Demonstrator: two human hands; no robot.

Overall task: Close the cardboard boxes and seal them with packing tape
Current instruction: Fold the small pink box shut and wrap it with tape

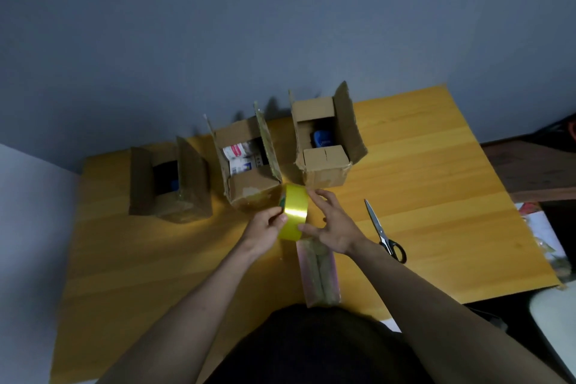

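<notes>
1. Holding a yellow packing tape roll (294, 211) up on edge over the wooden table (436, 196), just in front of the boxes.
2. Gripping the roll's left side with the left hand (265, 227), thumb curled over the shiny outer face.
3. Touching the roll's right side with the right hand (332, 224), fingers spread and loosely bent, thumb pressing near the bottom edge. Looking like picking at the tape end, but can't really tell.
4. Sitting in a row at the far side: three cardboard boxes, all with flaps open.
5. Left box (168, 181) sitting in shadow, something dark inside.
6. Middle box (249, 162) showing white printed packets, standing just beyond the roll.
7. Right box (327, 140) holding something blue, near flap folded in, the other flaps standing up.
8. Lying right of the hands: black-handled scissors (385, 232), blades pointing far.
9. Lying near the body: a pale shiny wrapped packet (319, 271), right under the right wrist.
</notes>
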